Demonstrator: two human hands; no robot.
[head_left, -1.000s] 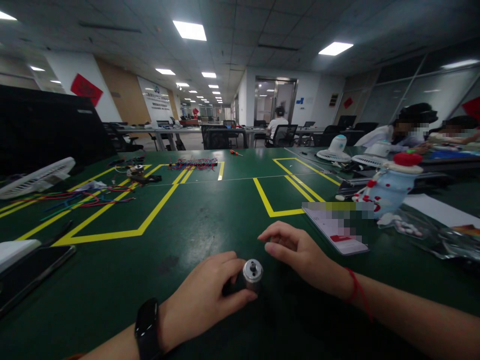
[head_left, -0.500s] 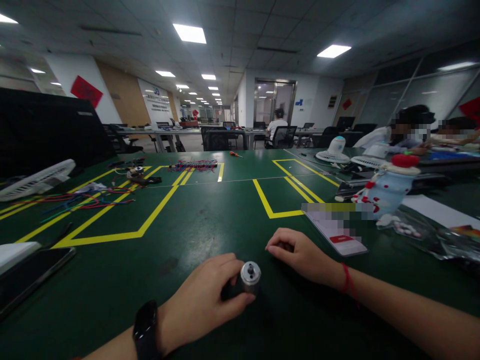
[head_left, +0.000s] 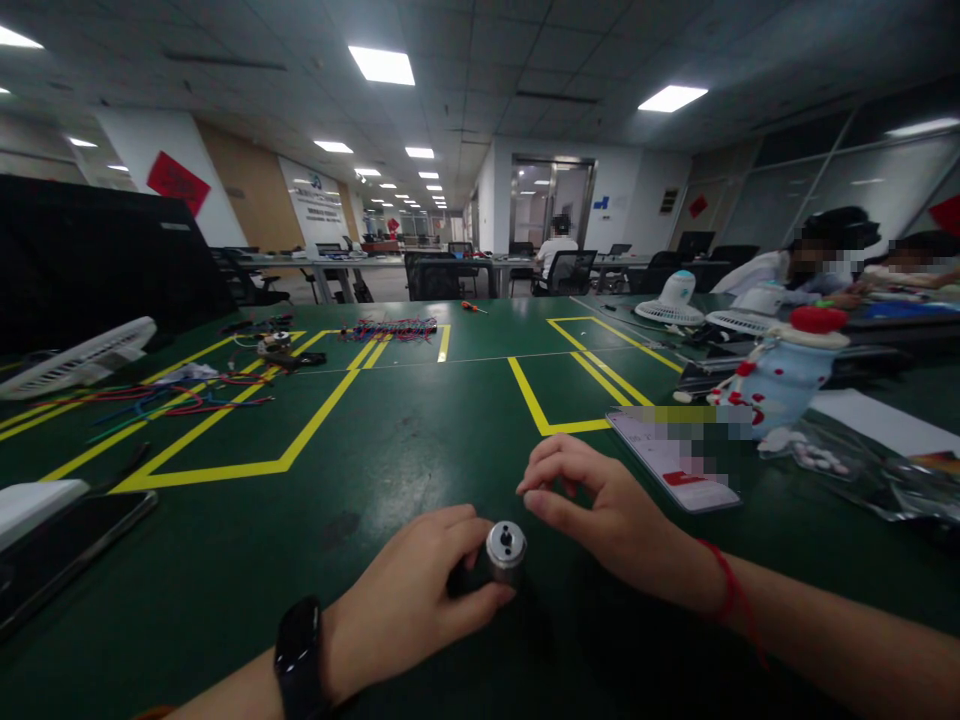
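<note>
While the left hand (head_left: 420, 590) is suitably pinching the probably heavy cylinder (head_left: 507, 562) side-on, the right hand (head_left: 609, 505) is holding nothing, half-open.

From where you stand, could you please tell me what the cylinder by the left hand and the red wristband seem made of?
Cylinder: probably metal, smooth and silvery, judging by its bright sheen.
Red wristband: likely matte textile cord, being thin with a dangling end; the fibre can't be told.

Bare hands (head_left: 420, 585) (head_left: 600, 505), glossy black wristband (head_left: 298, 645) — left, thin red cord (head_left: 730, 580) — right
</note>
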